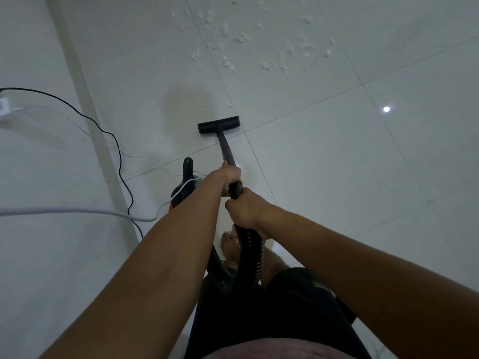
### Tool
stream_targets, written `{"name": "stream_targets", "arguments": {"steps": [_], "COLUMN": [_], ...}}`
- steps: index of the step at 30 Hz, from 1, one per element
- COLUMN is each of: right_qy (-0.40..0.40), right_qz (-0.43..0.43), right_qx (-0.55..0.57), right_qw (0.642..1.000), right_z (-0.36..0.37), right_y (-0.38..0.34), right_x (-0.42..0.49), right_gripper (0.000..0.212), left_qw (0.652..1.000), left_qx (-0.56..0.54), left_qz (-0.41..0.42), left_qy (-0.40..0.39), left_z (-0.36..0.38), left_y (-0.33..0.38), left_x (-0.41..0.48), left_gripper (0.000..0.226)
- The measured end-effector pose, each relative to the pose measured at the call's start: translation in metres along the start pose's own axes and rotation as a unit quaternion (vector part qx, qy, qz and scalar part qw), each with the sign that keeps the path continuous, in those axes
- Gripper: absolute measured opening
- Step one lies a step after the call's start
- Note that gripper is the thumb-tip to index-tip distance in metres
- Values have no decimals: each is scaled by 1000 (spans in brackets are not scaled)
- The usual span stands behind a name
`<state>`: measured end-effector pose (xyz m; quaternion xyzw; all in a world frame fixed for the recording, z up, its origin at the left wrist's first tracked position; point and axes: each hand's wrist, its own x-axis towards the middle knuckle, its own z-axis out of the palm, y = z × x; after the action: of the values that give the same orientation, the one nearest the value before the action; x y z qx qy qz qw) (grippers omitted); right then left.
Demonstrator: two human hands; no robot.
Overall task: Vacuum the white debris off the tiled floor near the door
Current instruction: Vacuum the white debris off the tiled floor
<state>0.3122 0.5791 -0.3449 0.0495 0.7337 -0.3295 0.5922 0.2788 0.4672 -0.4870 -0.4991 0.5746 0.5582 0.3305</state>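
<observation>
**Two hands, one wand, fluff not reached yet**

Both hands are wrapped tight round the single black wand (226, 147). The left hand (228, 177) is nearer the nozzle (218, 124), and the right hand (245, 211) grips just behind it, where the one ribbed hose (251, 252) joins. The nozzle sits flat on the tiled floor (337, 164). The white debris (241, 37), way too many bits to count, lies scattered beyond the nozzle, with a couple of flecks just past its far edge. Back left of the nozzle are one red-and-black vacuum body (185, 182), one black cord (114, 141) and one thick pale cable (77, 211).

A home interior; glossy white square floor tiles (337, 156); a bare foot (229, 246); a black power cable (114, 141) trailing along the white wall (39, 255).
</observation>
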Motion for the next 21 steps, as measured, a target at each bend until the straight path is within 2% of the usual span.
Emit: {"name": "stream_targets", "arguments": {"steps": [4, 10, 19, 21], "right_qy": [9, 20, 9, 18], "right_qz": [19, 37, 49, 52], "right_qx": [32, 82, 48, 10], "right_qw": [999, 996, 998, 998], "right_z": [4, 12, 15, 20], "right_y": [12, 44, 75, 82], "right_x": [-6, -1, 17, 27], "right_gripper": [25, 49, 48, 53], "left_qw": [1000, 999, 999, 999], "left_qx": [10, 33, 31, 28], "left_qz": [0, 0, -20, -21], "left_qy": [-10, -21, -18, -23], "left_z": [11, 27, 42, 44], "left_y": [-5, -19, -43, -47], "left_x": [-13, -21, -8, -3], "left_gripper": [78, 80, 78, 78]}}
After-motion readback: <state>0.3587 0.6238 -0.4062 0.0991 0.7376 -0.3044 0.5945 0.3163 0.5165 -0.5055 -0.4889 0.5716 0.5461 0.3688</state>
